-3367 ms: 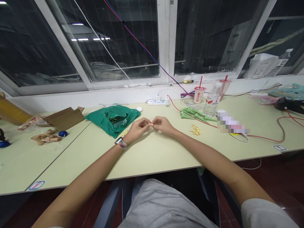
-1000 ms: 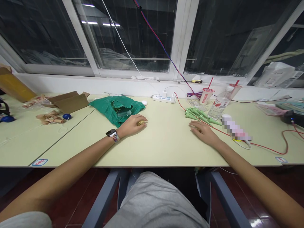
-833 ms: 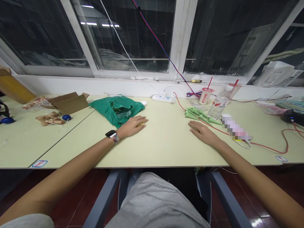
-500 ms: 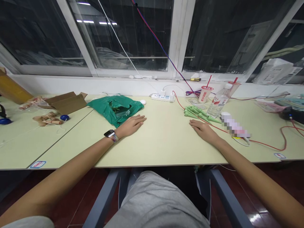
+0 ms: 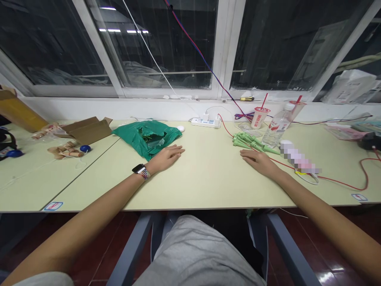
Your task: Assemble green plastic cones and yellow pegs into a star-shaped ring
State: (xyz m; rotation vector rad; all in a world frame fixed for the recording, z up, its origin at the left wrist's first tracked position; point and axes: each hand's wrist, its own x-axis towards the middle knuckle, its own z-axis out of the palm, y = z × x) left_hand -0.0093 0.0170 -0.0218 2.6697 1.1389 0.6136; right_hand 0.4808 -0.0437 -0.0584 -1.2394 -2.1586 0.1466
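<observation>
The left hand (image 5: 165, 159) and the right hand (image 5: 258, 162) are laid palm down on the table (image 5: 208, 178), fingers extended; nothing is seen gripped, though what may be covered cannot be told. Green tapered pieces (image 5: 247, 142) are heaped just beyond the right; handling seems at rest, the amount finished or left unclear. Both forearms are angled inward from the near edge.

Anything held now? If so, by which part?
No grip shows: bare left hand and bare right hand lie palm-down; what their palms cover cannot be told.
</observation>
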